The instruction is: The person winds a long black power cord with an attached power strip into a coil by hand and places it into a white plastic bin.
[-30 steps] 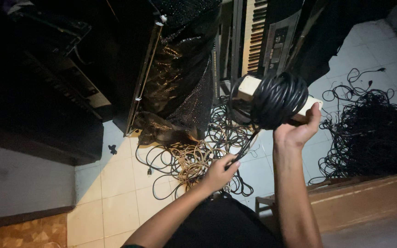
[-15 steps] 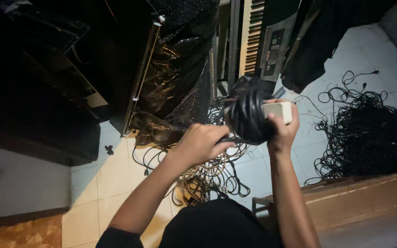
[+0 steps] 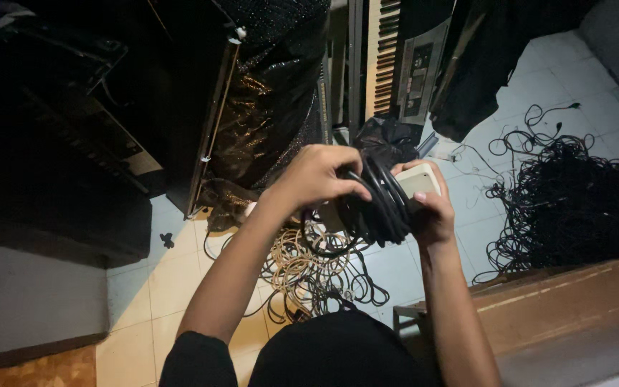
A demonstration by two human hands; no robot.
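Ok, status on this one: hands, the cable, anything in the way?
Left hand gripping the coiled black cable from above. Right hand holding coil plus a white block. Loose cable pile and tangled cords on floor below; nothing blocking.

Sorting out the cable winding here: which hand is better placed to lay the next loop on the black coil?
Probably the left hand: its fingers lie over the black cable coil, while the right hand grips the coil and a white block.

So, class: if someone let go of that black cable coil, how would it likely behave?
The black cable coil probably flops and springs apart, since both hands, left and right, pinch its loops. It seems bulky, likely fairly heavy.
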